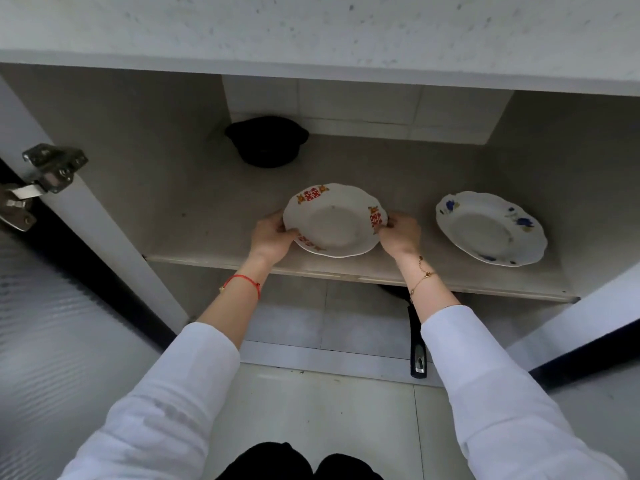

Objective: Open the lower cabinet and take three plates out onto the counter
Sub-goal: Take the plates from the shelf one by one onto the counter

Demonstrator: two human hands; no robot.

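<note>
The lower cabinet stands open below the speckled white counter (311, 26). On its shelf (194, 216) a white plate with red and gold marks (334, 221) is held at both sides: my left hand (272, 237) grips its left rim, my right hand (398, 233) its right rim. The plate sits at or just above the shelf near the front edge; I cannot tell if it is lifted. A second white plate with blue flowers (490, 230) lies on the shelf to the right, untouched.
A black pot (266, 142) sits at the back of the shelf. Below the shelf a black pan handle (417, 355) sticks out toward the floor. The left door with its hinge (48, 171) and the right door (581, 334) are swung open.
</note>
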